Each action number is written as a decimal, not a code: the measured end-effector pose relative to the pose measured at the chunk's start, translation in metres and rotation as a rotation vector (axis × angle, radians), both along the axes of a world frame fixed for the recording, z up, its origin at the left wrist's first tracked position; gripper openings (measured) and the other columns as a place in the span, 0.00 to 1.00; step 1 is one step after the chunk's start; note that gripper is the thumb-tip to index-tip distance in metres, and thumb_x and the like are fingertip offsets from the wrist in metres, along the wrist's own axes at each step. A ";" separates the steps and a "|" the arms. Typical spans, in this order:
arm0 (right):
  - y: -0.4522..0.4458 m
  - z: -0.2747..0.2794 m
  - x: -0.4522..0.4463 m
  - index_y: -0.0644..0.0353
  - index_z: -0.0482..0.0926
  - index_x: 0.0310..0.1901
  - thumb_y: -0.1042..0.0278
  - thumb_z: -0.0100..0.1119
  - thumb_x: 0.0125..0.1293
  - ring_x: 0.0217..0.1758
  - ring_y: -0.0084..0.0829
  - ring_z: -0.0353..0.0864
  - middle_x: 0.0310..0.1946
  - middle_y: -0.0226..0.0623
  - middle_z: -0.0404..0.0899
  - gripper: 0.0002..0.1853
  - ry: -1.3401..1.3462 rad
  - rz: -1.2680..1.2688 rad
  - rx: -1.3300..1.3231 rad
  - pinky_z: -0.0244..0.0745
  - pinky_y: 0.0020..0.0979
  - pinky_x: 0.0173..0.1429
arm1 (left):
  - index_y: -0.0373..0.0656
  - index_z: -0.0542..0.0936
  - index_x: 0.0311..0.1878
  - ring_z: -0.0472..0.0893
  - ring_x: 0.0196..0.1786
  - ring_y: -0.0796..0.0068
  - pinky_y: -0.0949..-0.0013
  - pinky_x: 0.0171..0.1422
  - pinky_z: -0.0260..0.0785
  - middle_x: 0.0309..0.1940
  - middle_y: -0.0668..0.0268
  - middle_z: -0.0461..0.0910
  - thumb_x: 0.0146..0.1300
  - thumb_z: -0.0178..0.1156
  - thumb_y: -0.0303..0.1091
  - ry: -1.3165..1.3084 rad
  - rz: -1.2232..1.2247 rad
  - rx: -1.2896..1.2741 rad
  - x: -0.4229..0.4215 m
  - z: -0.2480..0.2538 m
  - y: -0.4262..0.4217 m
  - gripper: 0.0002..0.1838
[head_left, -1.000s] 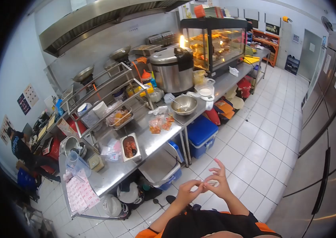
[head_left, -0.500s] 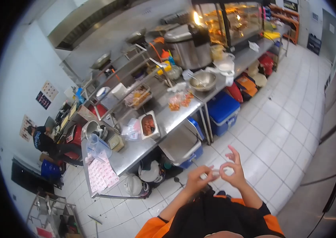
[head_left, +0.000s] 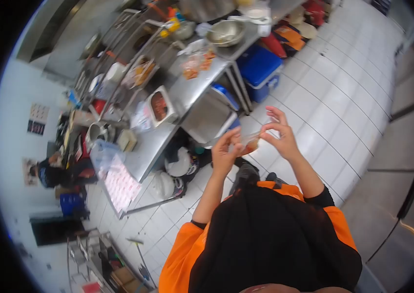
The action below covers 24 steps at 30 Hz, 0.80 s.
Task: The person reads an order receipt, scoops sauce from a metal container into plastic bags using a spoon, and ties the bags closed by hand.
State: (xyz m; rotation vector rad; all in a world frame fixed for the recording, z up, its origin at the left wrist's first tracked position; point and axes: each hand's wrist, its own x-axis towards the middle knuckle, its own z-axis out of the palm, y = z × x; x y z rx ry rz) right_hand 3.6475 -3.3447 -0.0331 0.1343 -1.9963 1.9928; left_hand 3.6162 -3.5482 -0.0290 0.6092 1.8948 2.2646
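Between my hands stretches a small clear plastic bag [head_left: 251, 145] with something orange-brown at its bottom; motion blur hides finer detail. My left hand [head_left: 226, 150] pinches one side of it between thumb and fingers. On the other side, my right hand [head_left: 281, 136] grips the edge with thumb and forefinger, its other fingers raised. Both hands are in front of my body, above the tiled floor and beside the steel table [head_left: 141, 156].
The table bears a metal pan of reddish food [head_left: 159, 106], bags of orange food [head_left: 198, 64], a metal bowl [head_left: 225, 33] and pink printed sheets [head_left: 119, 188]. A blue cooler [head_left: 258, 73] stands below. Steel doors [head_left: 397, 195] rise at right. Another person [head_left: 53, 173] is far left.
My view has tilted down, and my hands sit higher in it. The bag between them now shows clearly, with its orange-brown contents; before, only a small pale bit showed between my fingers.
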 end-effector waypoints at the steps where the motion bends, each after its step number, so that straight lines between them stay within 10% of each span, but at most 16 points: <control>1: -0.006 -0.004 -0.012 0.56 0.83 0.33 0.68 0.69 0.55 0.69 0.43 0.60 0.65 0.40 0.60 0.06 -0.011 0.027 0.014 0.53 0.44 0.73 | 0.36 0.73 0.59 0.72 0.41 0.79 0.69 0.52 0.69 0.33 0.70 0.70 0.61 0.67 0.36 0.020 0.010 -0.027 -0.007 0.002 -0.010 0.26; 2: -0.010 -0.006 -0.022 0.56 0.83 0.33 0.68 0.69 0.55 0.69 0.43 0.61 0.64 0.39 0.61 0.06 -0.025 0.056 0.035 0.53 0.43 0.73 | 0.38 0.62 0.68 0.69 0.41 0.80 0.67 0.54 0.70 0.35 0.70 0.66 0.61 0.65 0.47 0.061 -0.010 0.000 -0.018 0.000 -0.020 0.38; 7: -0.033 -0.026 -0.093 0.55 0.83 0.34 0.66 0.69 0.54 0.61 0.41 0.65 0.57 0.40 0.66 0.07 -0.004 0.069 0.355 0.59 0.40 0.66 | 0.41 0.58 0.69 0.70 0.40 0.79 0.62 0.56 0.73 0.39 0.68 0.66 0.69 0.52 0.55 0.080 0.526 0.085 -0.081 -0.006 -0.095 0.35; 15: -0.080 -0.002 -0.297 0.60 0.84 0.38 0.66 0.65 0.60 0.44 0.32 0.77 0.46 0.39 0.76 0.08 -0.031 0.175 0.246 0.72 0.29 0.50 | 0.42 0.71 0.59 0.71 0.38 0.81 0.69 0.49 0.71 0.33 0.72 0.70 0.73 0.44 0.54 -0.027 0.997 0.257 -0.189 0.002 -0.256 0.25; 17: -0.090 -0.010 -0.355 0.60 0.84 0.44 0.62 0.59 0.66 0.43 0.33 0.79 0.46 0.38 0.80 0.12 -0.140 0.119 0.039 0.72 0.29 0.52 | 0.44 0.75 0.54 0.71 0.37 0.83 0.71 0.49 0.70 0.32 0.73 0.71 0.73 0.46 0.51 -0.084 1.030 0.056 -0.230 -0.020 -0.296 0.22; 18: -0.086 -0.033 -0.388 0.59 0.75 0.60 0.63 0.53 0.70 0.58 0.38 0.74 0.59 0.45 0.74 0.19 0.007 0.093 0.216 0.67 0.33 0.61 | 0.43 0.77 0.52 0.74 0.39 0.79 0.71 0.49 0.70 0.36 0.70 0.74 0.72 0.50 0.46 -0.115 1.013 -0.039 -0.250 -0.028 -0.310 0.18; 24: -0.075 -0.087 -0.348 0.56 0.51 0.74 0.70 0.49 0.69 0.70 0.43 0.60 0.68 0.51 0.58 0.33 -0.060 -0.158 0.491 0.53 0.37 0.73 | 0.36 0.74 0.57 0.71 0.60 0.51 0.56 0.66 0.62 0.53 0.52 0.76 0.66 0.56 0.37 0.300 0.897 -1.057 -0.358 -0.116 -0.375 0.20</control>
